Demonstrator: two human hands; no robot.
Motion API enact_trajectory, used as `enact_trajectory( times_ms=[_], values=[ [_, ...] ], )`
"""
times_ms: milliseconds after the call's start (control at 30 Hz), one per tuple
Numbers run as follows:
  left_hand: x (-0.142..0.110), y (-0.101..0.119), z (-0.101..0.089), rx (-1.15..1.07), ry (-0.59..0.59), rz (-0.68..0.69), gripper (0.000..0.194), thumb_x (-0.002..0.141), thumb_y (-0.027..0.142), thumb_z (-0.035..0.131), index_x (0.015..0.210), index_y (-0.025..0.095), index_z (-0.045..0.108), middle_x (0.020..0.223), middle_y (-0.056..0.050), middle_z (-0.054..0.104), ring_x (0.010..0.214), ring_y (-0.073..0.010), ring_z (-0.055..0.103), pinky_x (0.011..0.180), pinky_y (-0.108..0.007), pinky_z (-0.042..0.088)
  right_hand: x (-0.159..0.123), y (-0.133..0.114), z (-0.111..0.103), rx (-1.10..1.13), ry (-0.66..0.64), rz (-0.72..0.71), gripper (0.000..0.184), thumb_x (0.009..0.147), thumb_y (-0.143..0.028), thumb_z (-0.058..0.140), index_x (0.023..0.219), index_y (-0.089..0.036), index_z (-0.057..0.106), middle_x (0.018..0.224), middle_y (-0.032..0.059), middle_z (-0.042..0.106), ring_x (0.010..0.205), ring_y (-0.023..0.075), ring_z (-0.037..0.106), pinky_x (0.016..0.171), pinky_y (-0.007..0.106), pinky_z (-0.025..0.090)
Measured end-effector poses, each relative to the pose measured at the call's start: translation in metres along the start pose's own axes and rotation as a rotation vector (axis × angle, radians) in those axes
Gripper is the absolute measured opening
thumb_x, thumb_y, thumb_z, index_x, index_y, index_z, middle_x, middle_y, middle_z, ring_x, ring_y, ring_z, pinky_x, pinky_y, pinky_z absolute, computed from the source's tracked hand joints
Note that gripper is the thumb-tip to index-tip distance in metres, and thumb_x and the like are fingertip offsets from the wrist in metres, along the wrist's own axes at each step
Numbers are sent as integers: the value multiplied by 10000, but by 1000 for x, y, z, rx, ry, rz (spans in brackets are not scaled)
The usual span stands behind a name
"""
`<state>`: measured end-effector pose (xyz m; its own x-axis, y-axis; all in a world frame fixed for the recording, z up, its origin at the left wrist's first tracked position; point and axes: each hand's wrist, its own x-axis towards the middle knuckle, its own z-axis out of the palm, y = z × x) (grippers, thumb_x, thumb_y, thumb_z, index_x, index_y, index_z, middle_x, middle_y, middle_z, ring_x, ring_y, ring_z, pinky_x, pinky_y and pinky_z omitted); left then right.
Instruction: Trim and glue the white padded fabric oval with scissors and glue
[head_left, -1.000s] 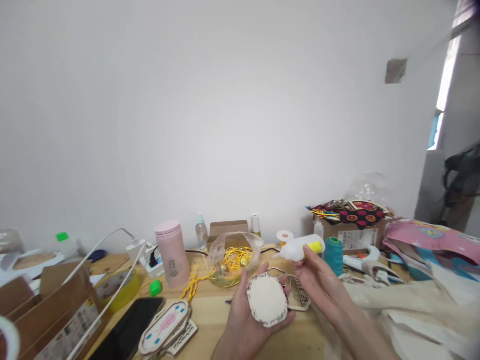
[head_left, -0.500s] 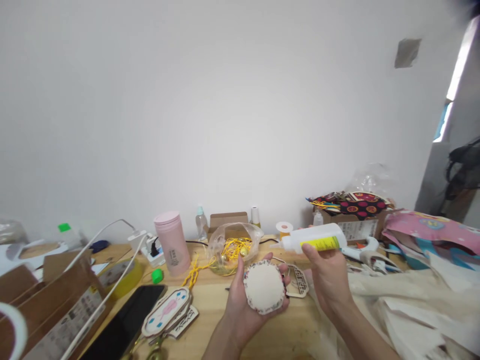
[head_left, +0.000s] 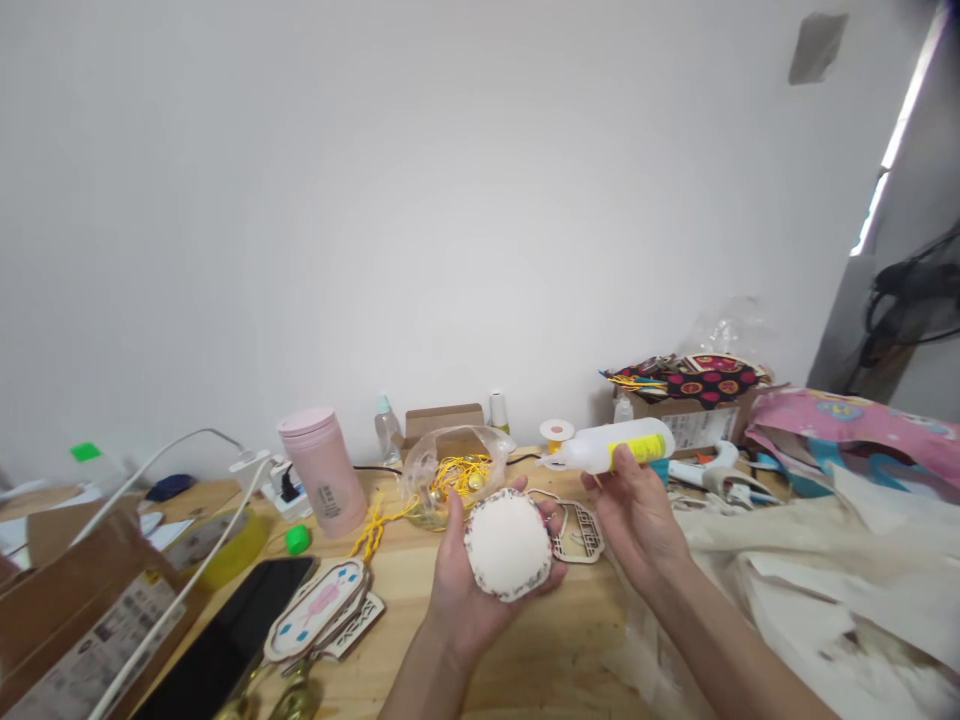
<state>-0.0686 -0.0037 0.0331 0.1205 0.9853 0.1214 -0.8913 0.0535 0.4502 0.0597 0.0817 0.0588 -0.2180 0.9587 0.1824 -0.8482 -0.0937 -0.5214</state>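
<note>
In my left hand point(head_left: 466, 612) lies a round, pale disc point(head_left: 508, 545) with a patterned scalloped edge, its plain face turned up and my fingers curled around its rim. My right hand point(head_left: 643, 510) grips a white squeeze bottle point(head_left: 611, 446) with a yellow label. The bottle lies nearly level, its narrow nozzle pointing left, above and to the right of the disc and apart from it. Behind my left fingertips a cut-out wooden piece point(head_left: 583, 535) rests on the table. A clear bag with yellow cords point(head_left: 459, 478) sits just beyond the disc.
A pink tumbler point(head_left: 324, 475), a green cap point(head_left: 298, 540), a black phone point(head_left: 229, 640) and painted wooden pieces point(head_left: 319, 605) stand or lie to the left. Cardboard boxes point(head_left: 97, 630) fill the far left. White cloth or sheeting point(head_left: 832, 600) covers the right side.
The view has shifted a little to the right and down. My right hand still holds the bottle, now slightly lower relative to the disc. The disc stays in my left hand.
</note>
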Motion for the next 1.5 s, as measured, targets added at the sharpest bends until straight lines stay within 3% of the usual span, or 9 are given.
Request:
enact_trajectory(
  times_ms=[267,400,567,667,767,867,967,1233,1500],
  values=[
    [-5,4,7,28,-28,68,536,806,542,270,1103,196,550,1093,-183,587,978,-294,560,726,-463,468,-1,0,-1,4,-12,17,214,595,-273,727,766,-218,611,826,-43,663,794,106,581,601,190,442],
    [-7,4,5,58,-87,88,404,834,404,325,1093,204,562,1115,-164,585,1022,-293,536,760,-474,461,-1,0,-1,23,-16,31,219,598,-273,730,774,-216,613,833,-41,663,782,98,581,590,182,449],
    [-7,2,1,77,-36,114,339,786,172,406,1083,203,567,1087,-143,610,1027,-294,537,780,-488,460,-2,0,0,61,-16,54,249,584,-254,743,791,-212,612,829,-40,665,762,92,590,562,165,467],
    [-7,2,-3,-17,-4,111,330,777,55,387,1010,153,599,985,-152,656,902,-246,614,721,-402,513,0,-1,0,102,-5,96,289,567,-248,753,814,-211,607,800,-43,666,691,84,595,511,151,473],
    [-6,7,-12,-145,-20,77,275,804,39,368,924,103,608,868,-141,693,750,-174,661,586,-223,540,4,-4,-3,184,-12,272,310,614,-325,719,867,-198,594,751,-24,667,581,77,585,432,133,462],
    [-8,13,-20,-235,-52,76,249,848,93,328,931,92,563,662,-58,699,568,-66,650,400,-29,428,7,-6,-6,285,-13,506,316,727,-404,602,935,-168,566,710,7,660,490,55,546,393,108,447],
    [-11,14,-21,-315,-88,112,312,884,108,205,898,132,516,476,43,616,376,0,567,286,31,293,8,-5,-10,339,12,621,305,785,-394,534,971,-153,540,711,29,658,469,49,528,400,106,456],
    [-14,9,-9,-342,-108,146,344,889,106,136,721,165,430,380,68,502,255,8,465,235,8,208,18,-6,-17,252,-24,629,313,727,-427,581,839,-135,589,667,-1,654,473,38,524,420,91,450],
    [-8,10,-12,-271,-30,197,244,867,147,292,763,120,511,483,41,479,396,-34,482,393,-112,373,57,2,-4,-16,-74,646,212,692,-310,639,723,-107,589,670,22,646,427,38,495,367,115,422]
  ],
)
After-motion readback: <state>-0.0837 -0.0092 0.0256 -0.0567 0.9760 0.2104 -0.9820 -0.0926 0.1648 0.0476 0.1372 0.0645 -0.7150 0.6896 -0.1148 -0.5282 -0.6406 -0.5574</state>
